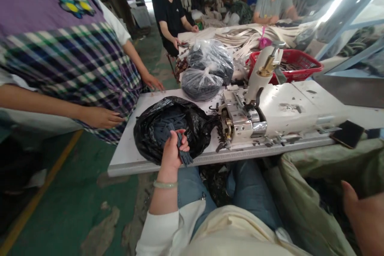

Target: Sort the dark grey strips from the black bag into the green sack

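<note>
My left hand (173, 149) is closed on a bunch of dark grey strips (183, 155), held at the mouth of an open black plastic bag (150, 128) full of the same strips, on the near left of the white table (126, 156). Just right of the bag stands a white sewing machine (270, 116). My right hand (364, 218) shows only in part at the lower right corner, above olive green cloth (312, 192); its fingers are out of sight.
A person in a plaid apron (75, 68) stands at the table's left edge, both hands near it. Two clear bags of dark pieces (207, 70), a red basket (288, 64) and a black phone (348, 134) are on the table. Two more people sit at the far end.
</note>
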The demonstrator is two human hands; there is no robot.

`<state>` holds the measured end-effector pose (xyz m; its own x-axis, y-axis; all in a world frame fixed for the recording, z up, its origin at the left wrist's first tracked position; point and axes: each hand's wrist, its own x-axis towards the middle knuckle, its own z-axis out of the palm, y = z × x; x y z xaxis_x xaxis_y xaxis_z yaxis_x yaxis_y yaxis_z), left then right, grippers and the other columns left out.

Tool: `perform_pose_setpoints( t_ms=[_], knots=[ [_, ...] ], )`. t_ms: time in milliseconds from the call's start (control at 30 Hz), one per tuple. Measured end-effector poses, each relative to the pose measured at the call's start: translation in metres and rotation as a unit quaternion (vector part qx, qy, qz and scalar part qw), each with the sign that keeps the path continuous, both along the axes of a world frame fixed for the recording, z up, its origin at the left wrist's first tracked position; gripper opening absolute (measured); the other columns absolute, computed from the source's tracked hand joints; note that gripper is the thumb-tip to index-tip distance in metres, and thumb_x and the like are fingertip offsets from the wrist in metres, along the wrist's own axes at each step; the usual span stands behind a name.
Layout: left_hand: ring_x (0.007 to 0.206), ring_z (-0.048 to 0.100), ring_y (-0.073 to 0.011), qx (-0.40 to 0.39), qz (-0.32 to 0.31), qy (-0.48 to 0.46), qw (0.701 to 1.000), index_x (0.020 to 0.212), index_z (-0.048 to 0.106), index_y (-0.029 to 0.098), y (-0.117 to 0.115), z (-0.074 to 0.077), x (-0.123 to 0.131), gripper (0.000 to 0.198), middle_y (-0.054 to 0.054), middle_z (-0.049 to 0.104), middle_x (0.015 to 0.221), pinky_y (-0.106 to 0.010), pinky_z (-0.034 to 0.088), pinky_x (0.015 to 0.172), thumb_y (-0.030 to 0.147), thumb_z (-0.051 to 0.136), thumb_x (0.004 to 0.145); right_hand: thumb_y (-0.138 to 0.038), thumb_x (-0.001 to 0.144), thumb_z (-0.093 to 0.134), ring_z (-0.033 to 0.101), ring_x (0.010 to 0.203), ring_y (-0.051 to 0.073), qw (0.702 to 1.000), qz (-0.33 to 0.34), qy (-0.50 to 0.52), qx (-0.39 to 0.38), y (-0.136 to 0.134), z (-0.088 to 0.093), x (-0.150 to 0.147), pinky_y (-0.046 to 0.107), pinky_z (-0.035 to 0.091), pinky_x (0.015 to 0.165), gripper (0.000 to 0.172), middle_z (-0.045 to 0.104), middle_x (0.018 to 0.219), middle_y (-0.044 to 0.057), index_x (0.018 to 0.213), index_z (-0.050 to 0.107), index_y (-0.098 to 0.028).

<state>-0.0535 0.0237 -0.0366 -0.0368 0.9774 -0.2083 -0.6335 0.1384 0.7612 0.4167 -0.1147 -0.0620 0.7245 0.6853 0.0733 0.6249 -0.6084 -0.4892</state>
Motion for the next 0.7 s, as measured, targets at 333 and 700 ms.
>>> perform_pose_setpoints(
  t_ms=[333, 700],
  knots=[
    [0.050, 0.044, -0.0024, -0.012, 0.047, -0.057, 0.997, 0.094, 0.064, 0.016, 0.005, -0.008, 0.015, 0.030, 0.004, 0.051, 0.065, -0.014, 0.036, 0.047, 0.015, 0.074, 0.065, -0.060, 0.074, 0.059, 0.063, 0.057, 0.014, 0.618, 0.370, 0.691, -0.061, 0.104, 0.005, -0.307, 0.025, 0.049, 0.052, 0.044, 0.067, 0.070, 0.005, 0.082, 0.060, -0.017],
    [0.045, 0.037, -0.0005, 0.048, 0.225, 0.031, 0.973, 0.085, 0.059, 0.019, 0.029, -0.018, -0.028, 0.028, 0.009, 0.040, 0.057, -0.013, 0.033, 0.047, 0.038, 0.072, 0.071, -0.045, 0.087, 0.047, 0.043, 0.032, 0.008, 0.730, 0.496, 0.470, 0.001, 0.122, -0.017, -0.340, 0.021, 0.028, 0.034, 0.035, 0.052, 0.043, -0.003, 0.063, 0.051, -0.020]
  ],
)
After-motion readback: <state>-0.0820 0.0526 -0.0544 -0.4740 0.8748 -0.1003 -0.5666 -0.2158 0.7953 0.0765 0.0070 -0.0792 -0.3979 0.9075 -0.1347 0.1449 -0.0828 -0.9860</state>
